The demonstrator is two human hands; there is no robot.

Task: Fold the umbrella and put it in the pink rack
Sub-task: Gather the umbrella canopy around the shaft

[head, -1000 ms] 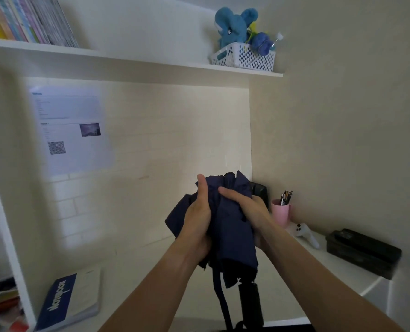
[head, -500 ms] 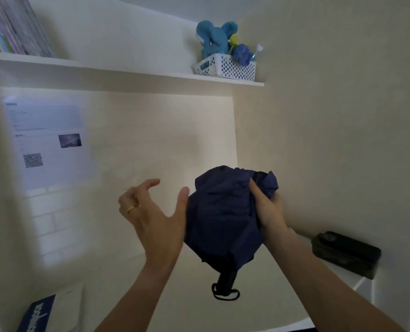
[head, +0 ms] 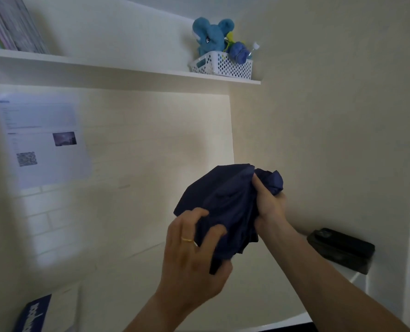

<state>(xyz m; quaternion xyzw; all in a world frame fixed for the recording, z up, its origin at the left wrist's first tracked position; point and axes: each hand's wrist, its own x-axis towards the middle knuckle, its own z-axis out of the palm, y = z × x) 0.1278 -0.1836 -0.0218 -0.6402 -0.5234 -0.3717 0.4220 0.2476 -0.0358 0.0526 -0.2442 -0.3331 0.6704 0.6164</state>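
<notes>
Head view, read from left to right. The left hand [head: 192, 257] gripped the lower end of the umbrella [head: 225, 207], its fingers curled over the dark blue cloth and a ring showing on one finger. The umbrella hung in the air between both hands, above the desk [head: 132, 283] and resting on nothing. Its bundle ran on a slant, from about seven o'clock at the left hand up to about one o'clock at the right hand [head: 269, 204]. The right hand clenched the upper end, with a bunch of loose cloth spilling out past its fingers. Handle and strap were hidden under cloth and hand, so which end carried the handle could not be told.

The cloth looked gathered but not yet wrapped tight; folding was judged unfinished. The left hand lay nearer the camera, the right farther and higher. The next wrap would probably turn about that slanted axis. No pink rack appeared in this view. A black case [head: 341, 248] lay on the desk at the right, well apart from the umbrella.
</notes>
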